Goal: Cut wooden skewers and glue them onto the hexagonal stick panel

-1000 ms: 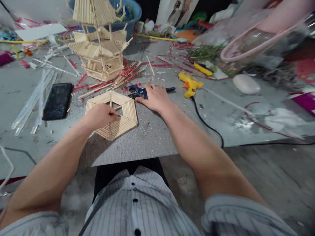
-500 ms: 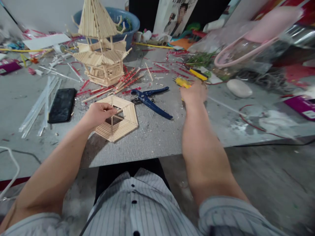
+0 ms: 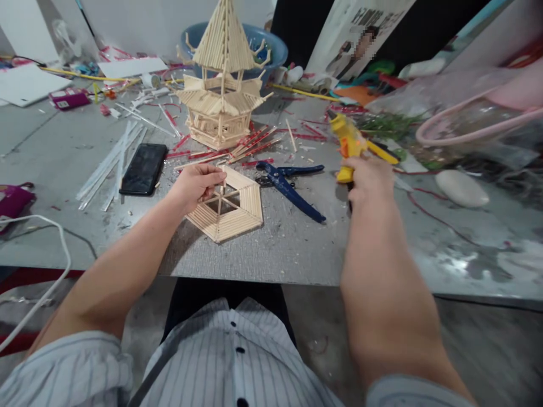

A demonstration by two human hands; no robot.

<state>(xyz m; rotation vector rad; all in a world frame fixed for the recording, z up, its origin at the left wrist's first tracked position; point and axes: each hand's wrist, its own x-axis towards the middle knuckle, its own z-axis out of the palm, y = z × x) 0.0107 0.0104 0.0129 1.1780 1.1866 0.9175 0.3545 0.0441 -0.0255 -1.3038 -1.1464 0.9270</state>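
With the hexagonal frame (image 3: 241, 213) built, my left hand (image 3: 195, 183) pinched a stick (image 3: 223, 174) upright at its hub, while my right hand (image 3: 370, 178) gripped the glue gun (image 3: 345, 138) well apart, gluing not yet done.

Bare, matt wood on the pale hexagonal frame of thin sticks (image 3: 237, 212) at centre. Smooth, faintly shiny plastic on the yellow glue gun (image 3: 347, 138), right of centre. Glossy glass on the black flat phone (image 3: 143, 168), left. Rough, woven-looking grain across the grey table sheet (image 3: 275, 249).

Hexagonal stick frame (image 3: 237, 209) on table (image 3: 288, 254), pagoda model (image 3: 223, 85) behind, phone (image 3: 143, 168) left, pliers (image 3: 288, 181) right
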